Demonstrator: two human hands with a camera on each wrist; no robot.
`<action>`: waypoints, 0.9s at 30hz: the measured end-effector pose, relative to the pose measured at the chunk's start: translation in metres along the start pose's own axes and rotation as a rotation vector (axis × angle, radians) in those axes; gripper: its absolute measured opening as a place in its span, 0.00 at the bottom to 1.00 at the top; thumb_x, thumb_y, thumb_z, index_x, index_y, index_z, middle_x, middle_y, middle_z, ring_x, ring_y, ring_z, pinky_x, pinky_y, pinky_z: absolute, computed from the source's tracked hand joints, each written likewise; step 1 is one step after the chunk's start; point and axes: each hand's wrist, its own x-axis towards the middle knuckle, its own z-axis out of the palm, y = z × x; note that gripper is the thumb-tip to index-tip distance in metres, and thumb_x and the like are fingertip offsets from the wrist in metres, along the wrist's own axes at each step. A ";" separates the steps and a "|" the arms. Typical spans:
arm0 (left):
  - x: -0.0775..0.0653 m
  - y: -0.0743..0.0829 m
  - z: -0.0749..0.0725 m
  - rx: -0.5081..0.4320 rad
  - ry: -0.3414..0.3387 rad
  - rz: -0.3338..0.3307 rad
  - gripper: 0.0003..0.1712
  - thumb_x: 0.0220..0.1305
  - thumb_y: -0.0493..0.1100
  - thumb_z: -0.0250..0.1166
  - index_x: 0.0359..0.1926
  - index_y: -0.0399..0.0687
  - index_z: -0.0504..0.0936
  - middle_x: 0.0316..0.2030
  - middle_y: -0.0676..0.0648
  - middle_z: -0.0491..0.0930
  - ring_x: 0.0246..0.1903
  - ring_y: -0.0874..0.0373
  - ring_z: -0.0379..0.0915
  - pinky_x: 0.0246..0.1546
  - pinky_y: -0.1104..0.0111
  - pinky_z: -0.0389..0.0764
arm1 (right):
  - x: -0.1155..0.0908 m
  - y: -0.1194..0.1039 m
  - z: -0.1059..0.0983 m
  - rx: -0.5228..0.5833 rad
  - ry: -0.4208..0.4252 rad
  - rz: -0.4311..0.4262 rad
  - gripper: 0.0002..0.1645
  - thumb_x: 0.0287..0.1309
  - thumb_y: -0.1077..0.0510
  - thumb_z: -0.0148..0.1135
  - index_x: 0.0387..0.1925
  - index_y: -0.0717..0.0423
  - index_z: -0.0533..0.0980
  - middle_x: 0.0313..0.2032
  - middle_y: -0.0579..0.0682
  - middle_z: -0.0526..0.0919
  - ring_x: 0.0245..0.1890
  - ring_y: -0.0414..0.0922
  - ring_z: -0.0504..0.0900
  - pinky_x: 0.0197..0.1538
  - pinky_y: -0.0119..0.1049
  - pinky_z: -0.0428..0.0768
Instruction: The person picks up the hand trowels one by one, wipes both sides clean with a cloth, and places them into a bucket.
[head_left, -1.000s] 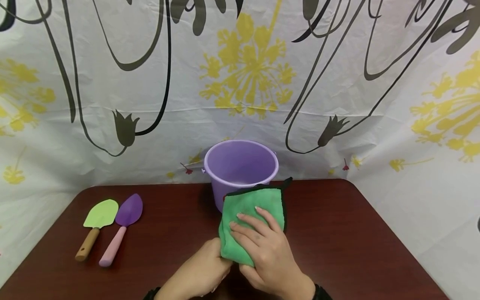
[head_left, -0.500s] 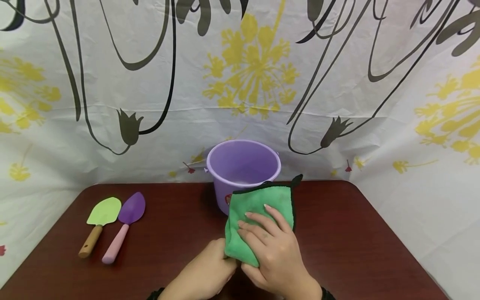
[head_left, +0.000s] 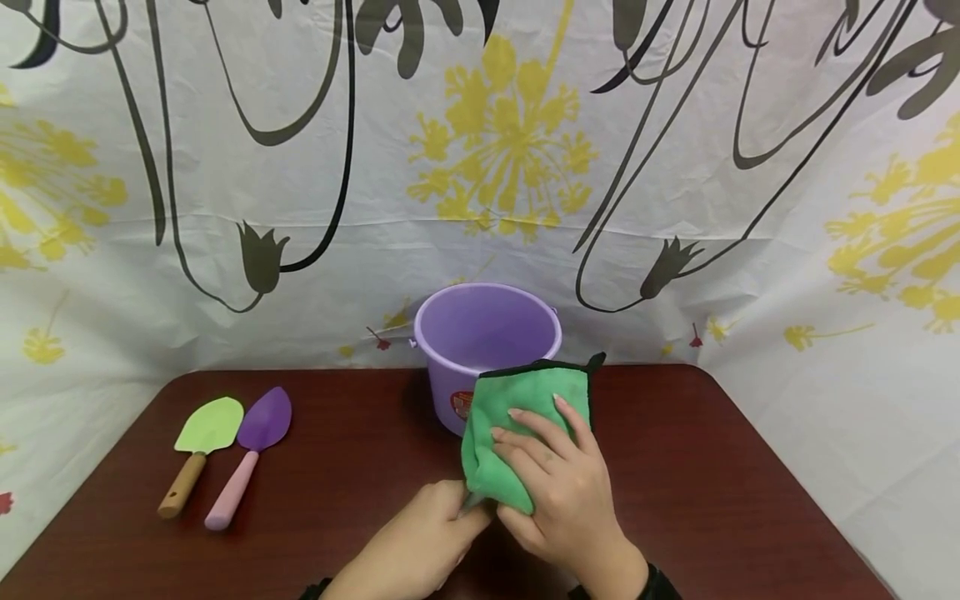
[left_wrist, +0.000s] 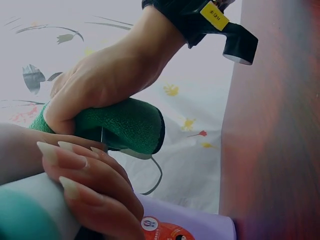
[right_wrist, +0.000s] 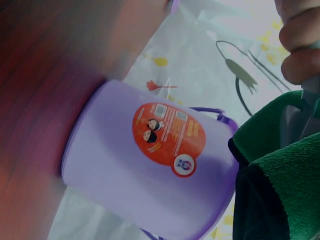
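My left hand (head_left: 420,533) grips a trowel by its white and teal handle (left_wrist: 30,210), low over the near middle of the table. The grey blade (right_wrist: 290,127) sits inside a folded green cloth (head_left: 510,396) with black edging. A bit of grey neck (head_left: 471,502) shows between fist and cloth. My right hand (head_left: 562,496) holds the cloth round the blade, fingers spread across its top and thumb below. Most of the blade is hidden by the cloth. Just beyond stands a purple bucket (head_left: 442,379), partly overlapped by the cloth in the head view.
To the left on the dark red table (head_left: 345,450) lie a lime green trowel (head_left: 210,425) with a wooden handle and a purple trowel (head_left: 264,417) with a pink handle. A white patterned curtain (head_left: 375,192) hangs behind the table.
The cloth and my right hand have shifted right and slightly away from my left fist, baring a bit of the grey neck. The bucket and the two lying trowels keep their places.
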 end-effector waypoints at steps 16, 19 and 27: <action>0.002 -0.002 0.003 0.053 0.009 0.049 0.23 0.73 0.56 0.56 0.21 0.53 0.68 0.17 0.59 0.59 0.18 0.68 0.54 0.19 0.72 0.60 | -0.002 0.014 -0.006 0.026 0.081 0.107 0.22 0.37 0.56 0.51 0.34 0.55 0.85 0.35 0.49 0.90 0.47 0.55 0.85 0.63 0.56 0.69; 0.002 -0.002 0.003 0.053 0.009 0.057 0.23 0.73 0.56 0.57 0.22 0.52 0.69 0.17 0.59 0.59 0.18 0.68 0.54 0.19 0.73 0.60 | -0.001 0.016 -0.007 0.033 0.112 0.121 0.23 0.36 0.57 0.50 0.34 0.56 0.85 0.35 0.49 0.90 0.46 0.56 0.85 0.64 0.54 0.70; 0.001 -0.002 0.002 0.050 0.000 0.047 0.21 0.72 0.54 0.58 0.22 0.52 0.71 0.16 0.58 0.62 0.17 0.68 0.57 0.19 0.73 0.62 | -0.002 0.022 -0.011 0.061 0.153 0.166 0.24 0.38 0.60 0.48 0.36 0.60 0.85 0.35 0.52 0.90 0.43 0.56 0.86 0.64 0.46 0.72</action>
